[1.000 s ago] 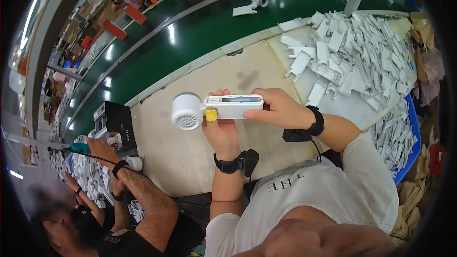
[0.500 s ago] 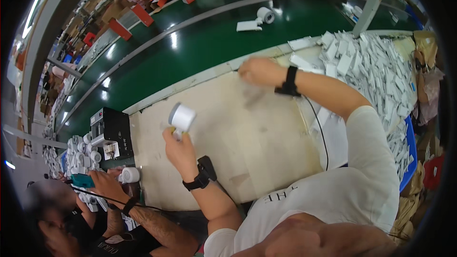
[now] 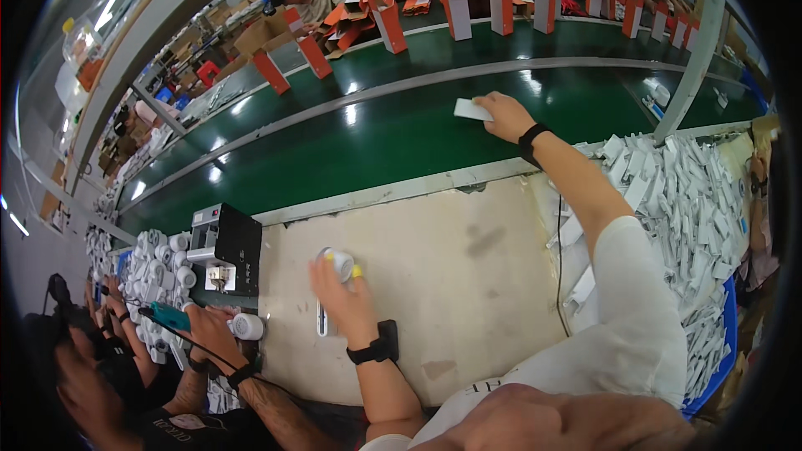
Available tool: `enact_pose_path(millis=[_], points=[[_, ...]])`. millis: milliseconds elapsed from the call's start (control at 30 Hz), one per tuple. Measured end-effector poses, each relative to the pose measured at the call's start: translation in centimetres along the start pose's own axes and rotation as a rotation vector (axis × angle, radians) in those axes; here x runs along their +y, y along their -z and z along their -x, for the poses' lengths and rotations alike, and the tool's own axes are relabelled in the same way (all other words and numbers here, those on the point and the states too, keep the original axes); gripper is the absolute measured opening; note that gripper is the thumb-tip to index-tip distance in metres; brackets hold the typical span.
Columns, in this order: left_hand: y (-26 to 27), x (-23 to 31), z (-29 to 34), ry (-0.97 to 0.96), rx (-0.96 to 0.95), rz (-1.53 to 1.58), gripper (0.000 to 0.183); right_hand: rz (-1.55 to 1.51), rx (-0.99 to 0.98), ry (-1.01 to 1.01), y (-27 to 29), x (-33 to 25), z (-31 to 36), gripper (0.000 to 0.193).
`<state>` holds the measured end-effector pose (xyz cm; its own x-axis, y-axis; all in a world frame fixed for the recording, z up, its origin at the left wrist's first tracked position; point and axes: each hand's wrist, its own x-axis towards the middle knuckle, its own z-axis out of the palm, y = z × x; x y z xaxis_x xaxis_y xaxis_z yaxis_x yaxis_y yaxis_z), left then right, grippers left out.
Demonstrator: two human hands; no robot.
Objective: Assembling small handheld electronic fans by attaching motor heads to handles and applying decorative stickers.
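My left hand (image 3: 347,307), with yellow covers on two fingertips, is over the pale worktable (image 3: 443,284). It holds a white cylindrical device (image 3: 339,264) between thumb and finger. A narrow white part with a dark slot (image 3: 322,319) shows beside the palm; whether it belongs to the device I cannot tell. My right hand (image 3: 506,117) reaches out over the green conveyor belt (image 3: 393,138). Its fingers pinch a flat white rectangular piece (image 3: 474,109) by its right end.
White flat parts pile up in a blue bin (image 3: 725,342) at right. A black machine (image 3: 230,250) stands left, by many white round devices (image 3: 154,271). A co-worker's hand (image 3: 213,330) holds a teal tool. Orange-and-white boxes (image 3: 455,8) line the belt's far side; a metal post (image 3: 692,58) rises at right.
My right hand has moved outward from the table's far edge to over the belt, the white piece now visible in it. My left hand has lowered and turned the device. The view has tilted up.
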<state>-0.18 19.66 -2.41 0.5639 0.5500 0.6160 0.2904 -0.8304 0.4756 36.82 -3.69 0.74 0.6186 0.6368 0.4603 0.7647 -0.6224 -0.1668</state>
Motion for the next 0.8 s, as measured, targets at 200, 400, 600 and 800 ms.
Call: enact_pose_path(millis=[200,400,600,800], points=[[-0.7,6.3,0.8,-0.403,-0.241,0.353,0.048,-1.046,-0.257,-0.146,8.2,-7.3,2.8,0.056],[1.7,14.3,1.2,-0.561,-0.174,0.307,0.053,-0.748,-0.634,0.042,14.4,-16.0,9.3,0.078],[0.3,15.0,2.0,-0.375,-0.677,0.515,0.038,-1.039,-0.860,-0.233,14.7,-16.4,13.7,0.081],[-1.0,13.0,3.4,0.636,-0.985,1.550,0.025,-1.326,-0.618,-0.347,10.4,-13.8,20.3,0.084]])
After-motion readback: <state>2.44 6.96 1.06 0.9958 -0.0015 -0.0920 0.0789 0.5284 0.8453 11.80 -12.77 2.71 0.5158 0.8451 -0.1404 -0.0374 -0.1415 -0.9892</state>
